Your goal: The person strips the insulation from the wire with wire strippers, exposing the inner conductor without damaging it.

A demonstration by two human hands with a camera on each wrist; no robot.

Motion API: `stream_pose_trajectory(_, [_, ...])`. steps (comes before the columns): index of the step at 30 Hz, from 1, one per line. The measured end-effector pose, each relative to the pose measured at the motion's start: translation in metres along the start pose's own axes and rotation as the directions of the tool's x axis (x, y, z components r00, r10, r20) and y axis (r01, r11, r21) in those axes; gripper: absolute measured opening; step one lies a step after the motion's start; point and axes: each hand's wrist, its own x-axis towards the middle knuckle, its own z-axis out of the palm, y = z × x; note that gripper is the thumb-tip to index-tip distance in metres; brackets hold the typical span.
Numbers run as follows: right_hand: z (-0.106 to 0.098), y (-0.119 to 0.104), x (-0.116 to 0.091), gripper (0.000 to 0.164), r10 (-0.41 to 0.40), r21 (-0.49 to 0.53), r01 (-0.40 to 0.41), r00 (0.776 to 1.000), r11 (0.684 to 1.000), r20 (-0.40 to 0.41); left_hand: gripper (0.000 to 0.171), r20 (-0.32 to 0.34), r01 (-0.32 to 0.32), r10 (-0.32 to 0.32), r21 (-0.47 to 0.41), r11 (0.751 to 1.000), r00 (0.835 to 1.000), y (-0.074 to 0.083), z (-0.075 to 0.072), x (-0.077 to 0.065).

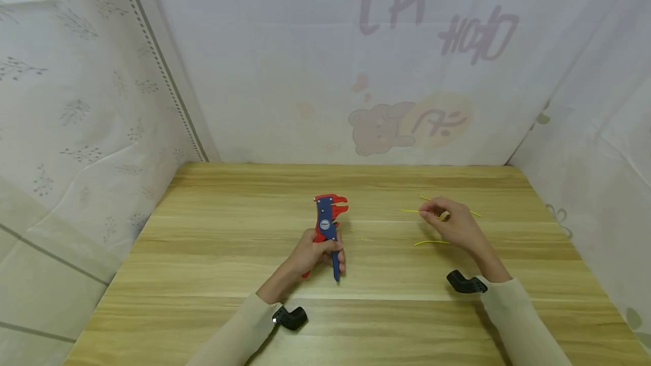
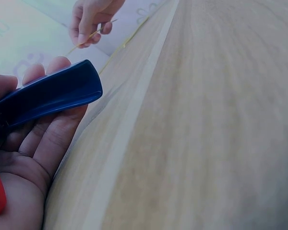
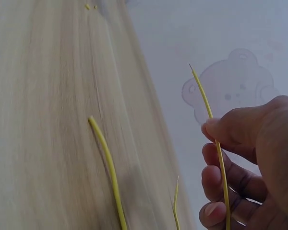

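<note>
My left hand point(image 1: 316, 251) grips a pair of red and blue wire strippers point(image 1: 326, 216) by the handles, its head pointing away from me. One blue handle point(image 2: 57, 91) lies across the fingers in the left wrist view. Between thumb and fingertips, my right hand point(image 1: 454, 223) pinches a thin yellow wire point(image 3: 222, 167). Bare metal shows at that wire's upper tip in the right wrist view. Another yellow wire point(image 3: 108, 158) lies on the table just below the right hand, and a further yellow wire point(image 3: 176, 211) lies farther back, partly hidden in the head view.
Tiny yellow scraps point(image 3: 88, 6) lie on the wooden table point(image 1: 376, 275) to the right of the strippers. A printed cloth point(image 1: 285, 72) hangs behind the table's back edge. Black wrist cameras point(image 1: 291, 318) sit on both sleeves.
</note>
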Motion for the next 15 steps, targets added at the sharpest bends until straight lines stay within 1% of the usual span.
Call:
stream_pose_trajectory(5, [-0.003, 0.005, -0.002, 0.016, 0.006, -0.005, -0.006, 1.000, 1.000, 0.003, 0.029, -0.007, 0.000, 0.000, 0.002, 1.000, 1.000, -0.001, -0.001, 0.000])
stream_pose_trajectory(9, [-0.006, 0.009, -0.003, 0.016, 0.015, -0.030, -0.015, 1.000, 0.999, -0.008, 0.029, -0.002, -0.005, 0.005, 0.004, 1.000, 1.000, -0.001, -0.001, 0.001])
stream_pose_trajectory(15, [-0.011, 0.017, -0.005, 0.016, 0.051, -0.059, -0.051, 0.999, 0.997, -0.010, 0.027, -0.003, 0.002, -0.002, 0.002, 1.000, 1.000, -0.001, -0.001, 0.001])
